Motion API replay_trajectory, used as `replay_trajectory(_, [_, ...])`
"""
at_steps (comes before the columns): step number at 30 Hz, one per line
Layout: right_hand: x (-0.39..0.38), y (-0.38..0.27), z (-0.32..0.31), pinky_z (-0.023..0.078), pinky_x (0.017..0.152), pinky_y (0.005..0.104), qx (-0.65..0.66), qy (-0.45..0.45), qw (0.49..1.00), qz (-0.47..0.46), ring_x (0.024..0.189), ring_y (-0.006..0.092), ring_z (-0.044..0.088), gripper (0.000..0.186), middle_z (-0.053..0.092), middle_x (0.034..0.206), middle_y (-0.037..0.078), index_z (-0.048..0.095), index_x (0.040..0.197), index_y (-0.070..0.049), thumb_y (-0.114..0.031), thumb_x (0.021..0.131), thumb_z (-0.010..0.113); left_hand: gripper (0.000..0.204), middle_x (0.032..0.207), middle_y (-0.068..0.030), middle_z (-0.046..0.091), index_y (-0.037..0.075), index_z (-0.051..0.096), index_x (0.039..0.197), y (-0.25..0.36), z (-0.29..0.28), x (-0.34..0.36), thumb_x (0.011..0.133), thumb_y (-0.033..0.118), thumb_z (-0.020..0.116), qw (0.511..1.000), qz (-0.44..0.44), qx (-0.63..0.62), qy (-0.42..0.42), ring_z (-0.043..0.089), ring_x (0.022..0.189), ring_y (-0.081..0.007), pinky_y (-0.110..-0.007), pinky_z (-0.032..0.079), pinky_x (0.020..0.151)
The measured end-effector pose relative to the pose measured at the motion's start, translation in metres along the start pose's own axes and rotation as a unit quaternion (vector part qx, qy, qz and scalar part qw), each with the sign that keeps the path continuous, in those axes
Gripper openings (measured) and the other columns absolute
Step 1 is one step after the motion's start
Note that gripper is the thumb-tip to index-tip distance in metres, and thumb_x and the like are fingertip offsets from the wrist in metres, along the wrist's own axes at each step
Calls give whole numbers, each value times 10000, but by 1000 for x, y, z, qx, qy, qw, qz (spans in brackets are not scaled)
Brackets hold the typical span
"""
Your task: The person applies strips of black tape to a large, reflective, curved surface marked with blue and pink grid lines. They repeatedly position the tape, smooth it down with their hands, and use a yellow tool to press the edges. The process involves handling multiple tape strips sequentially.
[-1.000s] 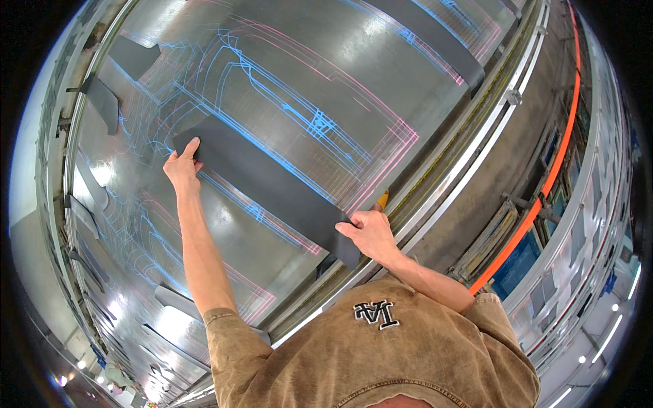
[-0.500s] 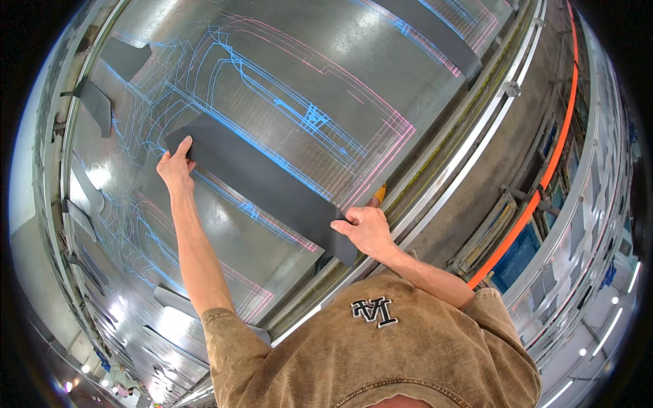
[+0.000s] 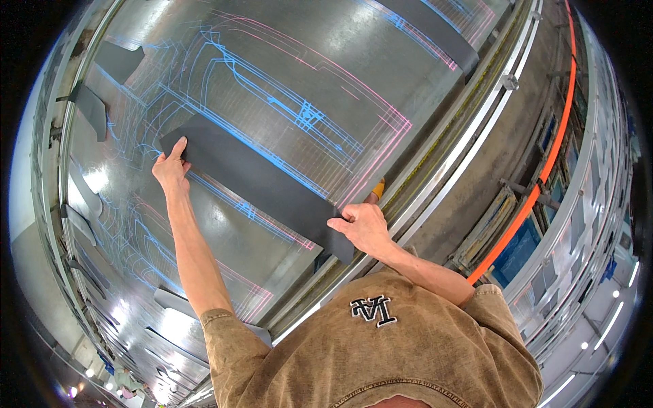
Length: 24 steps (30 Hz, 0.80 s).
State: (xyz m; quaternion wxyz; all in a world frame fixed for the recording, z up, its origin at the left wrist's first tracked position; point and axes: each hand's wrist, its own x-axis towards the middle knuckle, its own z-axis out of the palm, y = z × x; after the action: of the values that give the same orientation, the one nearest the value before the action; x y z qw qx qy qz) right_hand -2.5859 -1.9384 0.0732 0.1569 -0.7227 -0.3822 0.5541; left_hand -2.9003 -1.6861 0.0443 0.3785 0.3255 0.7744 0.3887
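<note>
Dark grey sheet panel (image 3: 252, 180) slants over the long grey table (image 3: 354, 41), blue marking lines (image 3: 309, 117) on either side, its near right end past the table's edge. The left hand (image 3: 171, 170) pinches its far left end, the right hand (image 3: 364, 228) its near right, probably keeping the strip straight.

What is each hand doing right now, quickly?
Left hand: closed, pinching the far end of the dark grey strip.
Right hand: closed, pinching the strip's near end.
</note>
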Motion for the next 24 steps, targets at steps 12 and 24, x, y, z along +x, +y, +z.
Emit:
replay_trajectory(12, [2,-1,3,428,562,436,-65,18,998,-10,527,313,500,471,526,524,134,503,578,-7,-330,802,762,259,735,-49,667,-4,681,835,-2,2,0,709,143,854,999,43,7,14,590,550,-116,-248,470,458])
replay_trajectory(24, [-3,-3,2,440,597,489,-133,50,988,-55,658,383,530,491,554,563,155,500,584,-22,-384,788,761,666,1288,-230,558,40,471,1357,26,17,-38,790,193,785,802,339,444,213,534,1205,-394,-506,423,974])
